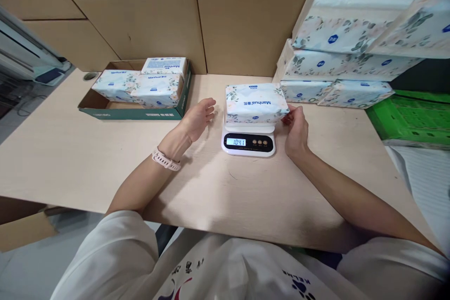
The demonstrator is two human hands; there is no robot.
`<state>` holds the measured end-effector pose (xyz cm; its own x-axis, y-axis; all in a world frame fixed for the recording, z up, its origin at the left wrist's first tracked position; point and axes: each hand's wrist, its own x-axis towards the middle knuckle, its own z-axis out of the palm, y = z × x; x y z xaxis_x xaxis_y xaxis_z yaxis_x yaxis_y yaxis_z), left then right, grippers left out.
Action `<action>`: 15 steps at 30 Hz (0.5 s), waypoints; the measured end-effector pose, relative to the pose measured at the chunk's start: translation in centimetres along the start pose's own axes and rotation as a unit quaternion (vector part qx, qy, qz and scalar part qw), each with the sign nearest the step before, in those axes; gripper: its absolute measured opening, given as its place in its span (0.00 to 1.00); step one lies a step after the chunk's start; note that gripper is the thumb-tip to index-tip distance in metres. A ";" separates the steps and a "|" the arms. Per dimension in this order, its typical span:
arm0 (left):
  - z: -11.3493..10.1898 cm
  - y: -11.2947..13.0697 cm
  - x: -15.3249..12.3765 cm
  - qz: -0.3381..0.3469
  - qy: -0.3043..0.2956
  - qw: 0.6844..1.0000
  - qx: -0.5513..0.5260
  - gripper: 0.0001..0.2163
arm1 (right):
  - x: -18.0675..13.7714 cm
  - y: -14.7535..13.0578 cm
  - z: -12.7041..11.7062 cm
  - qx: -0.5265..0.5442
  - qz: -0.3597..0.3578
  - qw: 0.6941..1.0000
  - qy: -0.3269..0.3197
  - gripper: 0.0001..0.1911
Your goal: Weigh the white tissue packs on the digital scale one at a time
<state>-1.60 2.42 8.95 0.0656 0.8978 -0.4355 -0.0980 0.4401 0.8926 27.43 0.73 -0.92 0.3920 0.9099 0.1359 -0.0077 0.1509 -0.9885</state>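
White plastic is bearing the pack (256,104): in the head view it is lying on the scale (249,144), whose lit display (236,142) is showing digits, so its weighing looks under way. Three packs (156,90) are lying in the box (130,113) at the left, and more are forming a stack (351,65) at the right; nothing is showing whether either group is already weighed. The left hand (197,119) is resting half-open between box and scale, fingers loosely curled, holding nothing. The right hand (297,131) is bending its fingers at the pack's near right corner, seemingly touching; whether they are pinching, I cannot tell. Cartons (234,33) are walling off the table's (105,159) back, and a crate (415,122) is sitting right of the stack.
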 end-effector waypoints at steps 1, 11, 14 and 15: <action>0.1 0.1 -0.1 -0.001 -0.001 1.000 0.003 0.17 | 0.0 0.0 0.0 0.000 0.000 1.000 0.002 0.48; 0.6 0.5 -0.5 -0.008 0.003 1.000 0.007 0.21 | 0.0 0.2 -0.1 -0.023 -0.012 1.000 0.000 0.47; 0.4 0.5 -0.4 -0.003 -0.003 1.000 0.014 0.22 | -0.1 0.1 0.0 -0.018 -0.009 1.000 0.003 0.45; 0.3 0.4 -0.4 -0.001 -0.003 1.000 0.016 0.22 | -0.2 0.0 0.0 -0.018 -0.009 1.000 0.002 0.45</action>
<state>-1.33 2.24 9.52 0.0718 0.8967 -0.4367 -0.0654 0.4411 0.8951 27.35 0.59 -0.97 0.3952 0.9055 0.1543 0.0330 0.1538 -0.9875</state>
